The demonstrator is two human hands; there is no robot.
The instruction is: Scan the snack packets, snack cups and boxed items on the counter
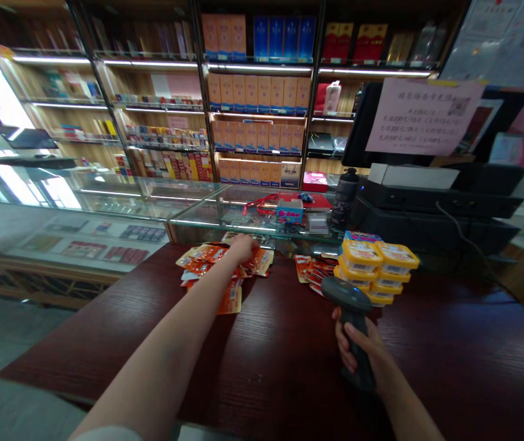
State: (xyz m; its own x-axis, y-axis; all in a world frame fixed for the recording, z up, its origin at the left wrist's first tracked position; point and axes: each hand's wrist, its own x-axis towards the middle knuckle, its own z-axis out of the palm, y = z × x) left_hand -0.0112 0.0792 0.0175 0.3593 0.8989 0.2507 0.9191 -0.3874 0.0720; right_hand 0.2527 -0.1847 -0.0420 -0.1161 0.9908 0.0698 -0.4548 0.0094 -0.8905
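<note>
My right hand (358,343) is wrapped round the handle of a dark barcode scanner (347,295), whose head points away from me. Stretched forward, my left hand (244,248) is at a loose pile of orange snack packets (201,258). Its fingertips are hidden, so whether they grip a packet does not show. One packet (230,299) lies at the near side of the pile. Farther right is a second, smaller group of orange packets (312,271). Beside that group, yellow-lidded plastic tubs (361,252) are stacked in two columns, just beyond the scanner.
A dark wooden counter (262,355) spans the foreground. Behind it runs a glass display case (238,211), bearing a blue-and-pink box (289,212) and a black bottle (344,199). A monitor (360,125) with a pink notice (422,116) stands at right. Shelves of boxes (257,95) line the wall.
</note>
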